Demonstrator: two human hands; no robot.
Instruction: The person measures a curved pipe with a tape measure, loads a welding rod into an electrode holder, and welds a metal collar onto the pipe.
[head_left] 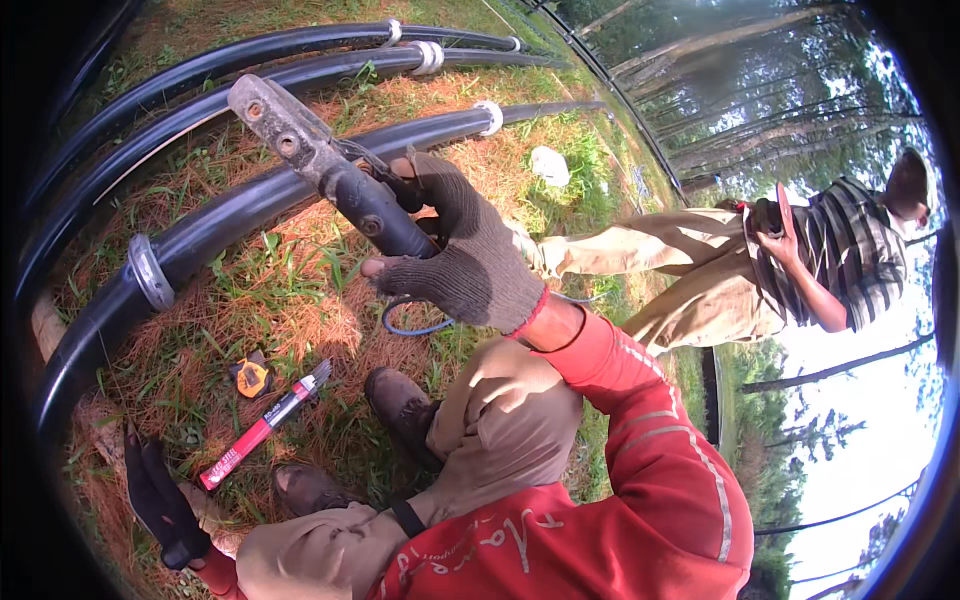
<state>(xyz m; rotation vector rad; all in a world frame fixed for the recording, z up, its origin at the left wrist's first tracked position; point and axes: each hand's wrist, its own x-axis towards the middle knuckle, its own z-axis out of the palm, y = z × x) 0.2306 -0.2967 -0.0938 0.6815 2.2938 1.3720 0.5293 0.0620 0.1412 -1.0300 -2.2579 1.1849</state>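
My right hand (475, 250), in a brown knitted glove with bare fingertips, grips a worn tool with a black cylindrical body and grey metal head (290, 135) carrying bolts or holes. Its exact kind is unclear. The tool is raised over the black pipes, its head pointing away to the upper left. At the lower left, my left hand (165, 505), in a black glove, has its fingers stretched out near the ground and holds nothing visible. Between my hands and shoes, a red and white packet of welding rods (265, 430) lies on the grass beside an orange and black tape measure (250, 377).
Several thick black pipes (240, 215) with grey collars (150, 272) run across the ground. A blue cable loop (405, 325) lies under my right hand. On the right stands another person (760, 250) holding something dark and red. A white object (549, 166) rests on the grass.
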